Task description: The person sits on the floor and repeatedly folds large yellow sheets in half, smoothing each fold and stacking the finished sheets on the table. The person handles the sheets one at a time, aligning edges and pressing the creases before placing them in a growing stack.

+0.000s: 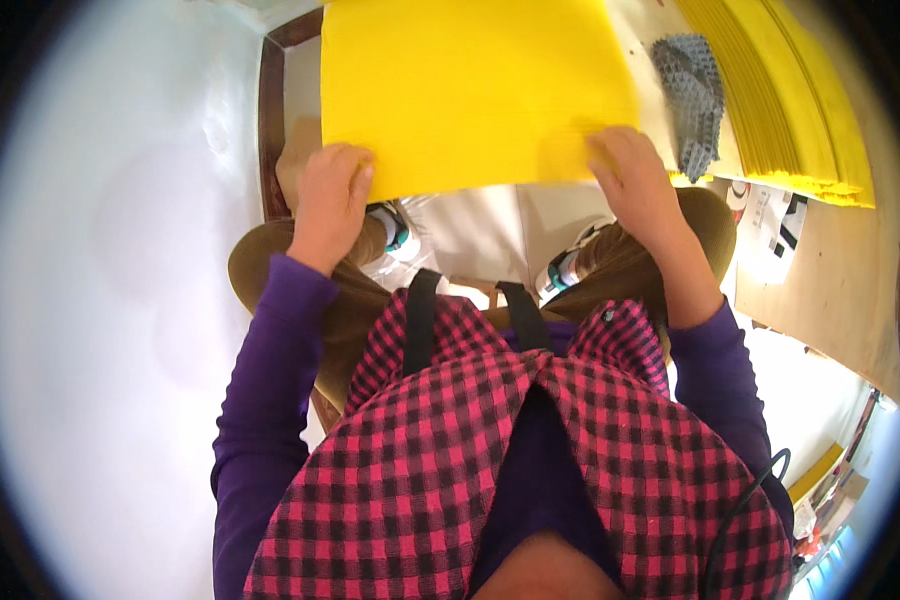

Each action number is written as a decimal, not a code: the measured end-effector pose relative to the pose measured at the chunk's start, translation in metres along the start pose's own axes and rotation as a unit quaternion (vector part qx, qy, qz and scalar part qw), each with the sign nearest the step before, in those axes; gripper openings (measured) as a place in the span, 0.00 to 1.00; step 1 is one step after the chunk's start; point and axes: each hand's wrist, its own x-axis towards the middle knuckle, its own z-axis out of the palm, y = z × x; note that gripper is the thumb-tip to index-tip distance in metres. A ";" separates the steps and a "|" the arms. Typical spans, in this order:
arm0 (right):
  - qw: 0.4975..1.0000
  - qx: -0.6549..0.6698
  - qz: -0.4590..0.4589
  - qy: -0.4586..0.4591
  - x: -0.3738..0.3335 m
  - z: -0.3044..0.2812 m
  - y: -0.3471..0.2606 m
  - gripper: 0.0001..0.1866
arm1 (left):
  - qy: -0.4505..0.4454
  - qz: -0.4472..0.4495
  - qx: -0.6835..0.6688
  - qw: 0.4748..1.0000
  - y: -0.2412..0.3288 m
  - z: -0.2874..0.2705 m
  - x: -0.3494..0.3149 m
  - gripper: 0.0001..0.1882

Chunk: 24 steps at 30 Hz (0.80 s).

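A wide, flat yellow sheet (475, 90), fabric or paper I cannot tell, spreads out in front of me and runs off the top of the view. At its near left corner my left hand (332, 195) is closed on the edge, thumb toward the sheet. My right hand (638, 185) grips the near right corner, fingers bent over the edge. The sheet's near edge hangs just above my knees. What lies beneath the sheet is hidden.
To the right, a thick stack of folded yellow sheets (780, 100) rests on a wooden table (830, 280). A crumpled grey textured cloth (690, 105) lies beside it, with a printed white paper (773, 232) nearer me. A pale wall (120, 250) stands at left, with a dark wooden frame (272, 130) alongside.
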 end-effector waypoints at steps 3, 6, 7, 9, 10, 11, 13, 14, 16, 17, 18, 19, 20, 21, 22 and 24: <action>0.999 0.025 0.038 -0.011 -0.001 -0.001 -0.001 0.12 | 0.004 -0.047 -0.016 0.999 0.004 -0.001 0.000 0.08; 0.999 0.023 0.026 -0.003 -0.003 -0.002 -0.005 0.13 | 0.011 -0.038 -0.016 0.999 0.010 -0.003 -0.008 0.07; 1.000 0.024 0.018 0.001 -0.005 -0.003 -0.007 0.13 | 0.007 -0.042 -0.011 0.999 0.013 -0.003 -0.014 0.07; 0.999 0.023 0.028 -0.006 -0.007 -0.005 -0.008 0.13 | -0.011 -0.045 -0.014 0.999 0.013 -0.005 -0.019 0.08; 0.999 0.021 0.038 -0.014 -0.007 -0.006 -0.009 0.13 | 0.004 -0.064 -0.016 0.998 0.012 -0.006 -0.021 0.08; 0.999 0.026 0.031 -0.001 -0.007 -0.007 -0.010 0.13 | 0.009 -0.078 -0.018 0.997 0.012 -0.007 -0.024 0.08; 0.999 0.031 0.037 -0.018 -0.007 -0.006 -0.012 0.13 | 0.026 -0.089 -0.016 0.996 0.008 -0.009 -0.026 0.09; 0.999 0.035 0.034 -0.016 -0.007 -0.005 -0.013 0.13 | 0.012 -0.087 0.004 0.996 0.007 -0.009 -0.027 0.10; 0.999 0.027 0.026 -0.013 -0.006 -0.003 -0.015 0.13 | 0.003 -0.084 0.030 0.996 0.006 -0.009 -0.029 0.11; 1.000 0.025 0.018 -0.007 -0.005 -0.002 -0.016 0.13 | -0.001 -0.087 0.039 0.995 0.006 -0.009 -0.030 0.11; 0.999 0.033 0.027 -0.010 -0.006 -0.002 -0.016 0.13 | -0.007 -0.090 0.049 0.995 0.006 -0.010 -0.031 0.12; 0.999 0.043 0.032 -0.007 -0.007 -0.003 -0.017 0.13 | -0.007 -0.085 0.058 0.995 0.006 -0.011 -0.032 0.13; 0.998 0.053 0.025 0.006 -0.008 -0.004 -0.016 0.13 | -0.006 -0.092 0.063 0.994 0.006 -0.012 -0.033 0.13; 0.997 0.057 0.042 0.005 -0.010 -0.005 -0.016 0.13 | -0.001 -0.092 0.066 0.994 0.005 -0.013 -0.034 0.13; 0.997 0.063 0.050 0.010 -0.012 -0.007 -0.016 0.13 | 0.008 -0.096 0.065 0.993 0.006 -0.014 -0.034 0.13; 0.995 0.073 0.067 0.008 -0.019 -0.011 -0.015 0.13 | 0.005 -0.092 0.079 0.993 0.005 -0.014 -0.035 0.13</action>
